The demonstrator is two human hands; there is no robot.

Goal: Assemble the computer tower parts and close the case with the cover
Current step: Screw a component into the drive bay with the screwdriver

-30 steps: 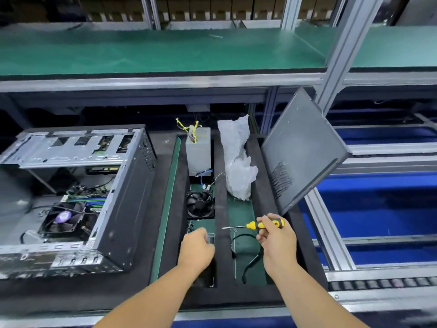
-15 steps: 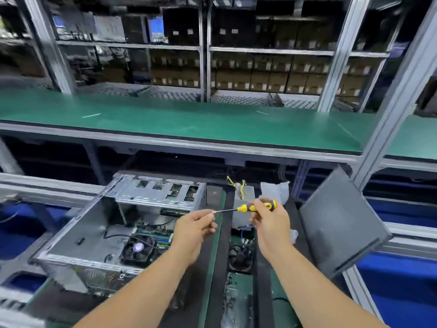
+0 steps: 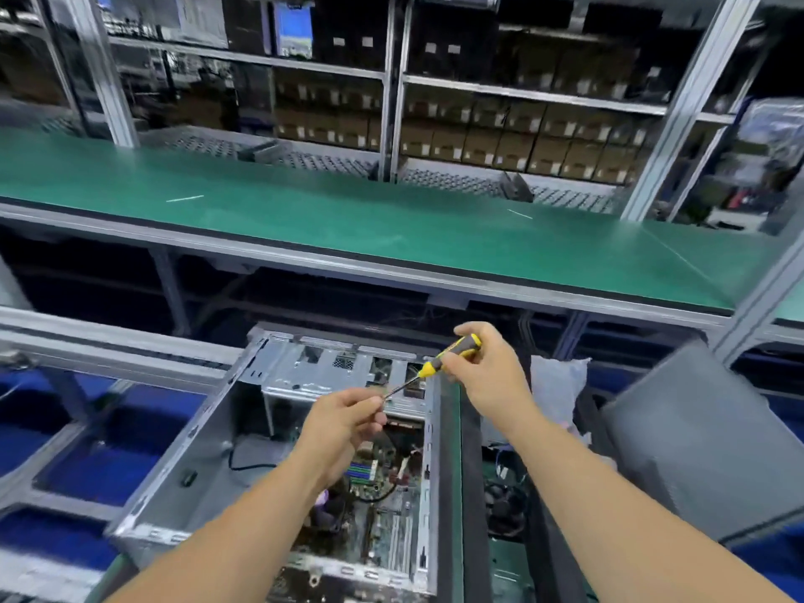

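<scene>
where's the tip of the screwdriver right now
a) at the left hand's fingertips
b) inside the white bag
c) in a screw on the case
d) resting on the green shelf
a: the right hand grips the yellow-and-black screwdriver by its handle, and its shaft runs down to the pinched fingertips of the left hand, above the open computer case.

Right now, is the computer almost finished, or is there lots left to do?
Some is done: the motherboard already sits inside the open case. In hand: the right hand grips a yellow screwdriver, and the left hand pinches at its tip, perhaps seating a screw, though none shows. Left: the cover leans off to the right, so the case isn't closed.
</scene>
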